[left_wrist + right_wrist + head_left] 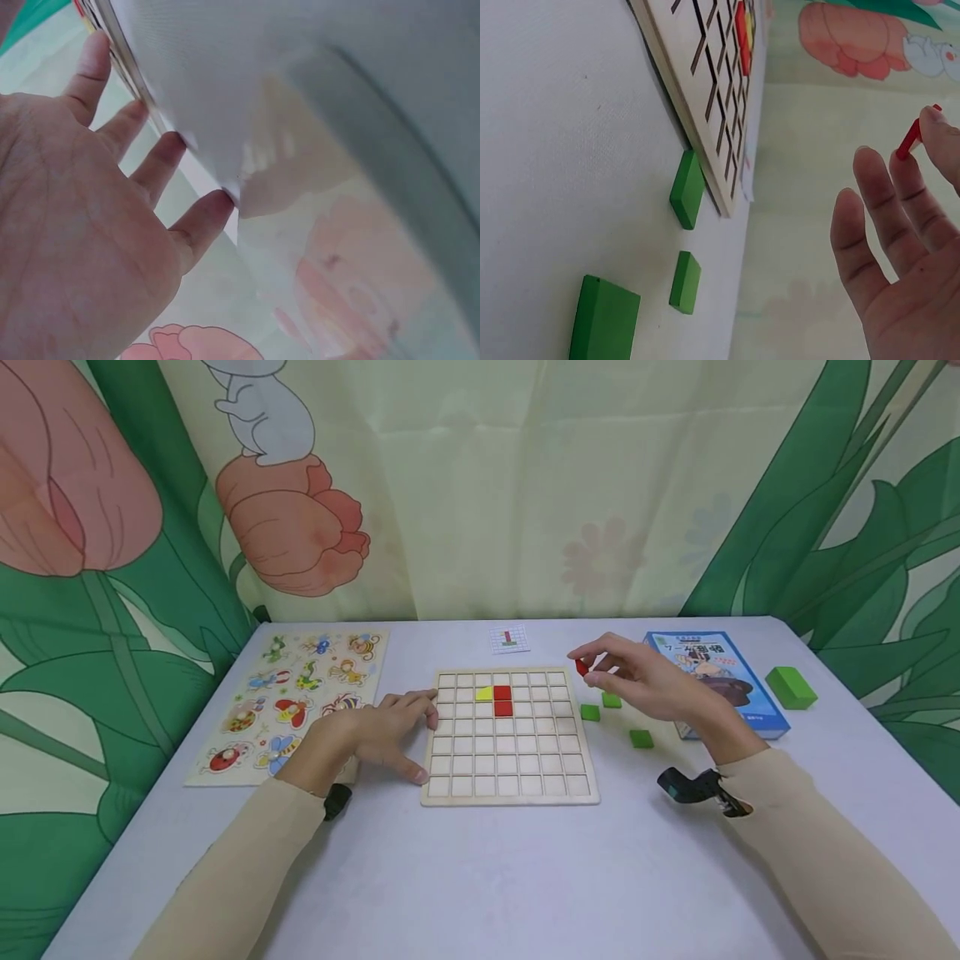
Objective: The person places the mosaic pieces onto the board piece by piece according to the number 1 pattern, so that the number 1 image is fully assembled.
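My right hand [637, 675] is raised off the far right corner of the wooden grid board [506, 768], pinching a small red tile [582, 667] between thumb and index finger. In the right wrist view the red tile [910, 139] is held edge-on, the other fingers spread. My left hand [386, 731] rests at the board's left edge, fingertips and thumb touching it. Set in the grid's upper rows are a yellow tile [483, 693], a red tile [502, 692] beside it and another red tile [503, 708] below that one. Three green tiles [590, 712] lie right of the board.
Behind the board lies a small grid card [509, 640] with a red and green pattern. A picture board of insects [300, 710] is at left, partly under my left forearm. At right are a blue box [742, 693] and a green block [791, 687].
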A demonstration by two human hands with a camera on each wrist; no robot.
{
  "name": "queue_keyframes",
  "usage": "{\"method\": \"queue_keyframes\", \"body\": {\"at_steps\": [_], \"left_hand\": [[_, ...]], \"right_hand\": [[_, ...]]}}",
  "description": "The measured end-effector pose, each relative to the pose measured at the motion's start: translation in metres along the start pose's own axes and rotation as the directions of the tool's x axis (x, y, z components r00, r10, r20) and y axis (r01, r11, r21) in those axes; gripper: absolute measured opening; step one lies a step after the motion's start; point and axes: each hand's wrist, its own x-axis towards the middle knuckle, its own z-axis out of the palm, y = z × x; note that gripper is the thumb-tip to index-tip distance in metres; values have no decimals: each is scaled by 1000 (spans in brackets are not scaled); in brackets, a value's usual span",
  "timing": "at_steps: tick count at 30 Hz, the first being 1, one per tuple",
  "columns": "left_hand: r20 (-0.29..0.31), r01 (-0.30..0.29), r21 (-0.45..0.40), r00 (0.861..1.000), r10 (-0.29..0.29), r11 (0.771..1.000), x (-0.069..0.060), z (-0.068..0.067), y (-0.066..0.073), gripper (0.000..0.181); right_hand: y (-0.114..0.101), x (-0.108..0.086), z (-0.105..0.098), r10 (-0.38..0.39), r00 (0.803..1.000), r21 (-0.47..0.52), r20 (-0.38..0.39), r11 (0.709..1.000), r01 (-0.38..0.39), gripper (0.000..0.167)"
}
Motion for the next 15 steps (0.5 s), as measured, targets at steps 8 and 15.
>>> {"method": "queue_keyframes", "body": {"at_steps": [8, 15], "left_hand": [[-9, -47, 27, 999, 47, 999, 8, -2, 2, 68], [-15, -8, 35, 1000, 8, 999, 5, 0, 0, 65]], "right_hand": [[1, 2, -4, -34, 999, 18, -41, 999, 35, 33], [-6, 13, 2, -42, 998, 33, -47, 998, 44, 32]]}}
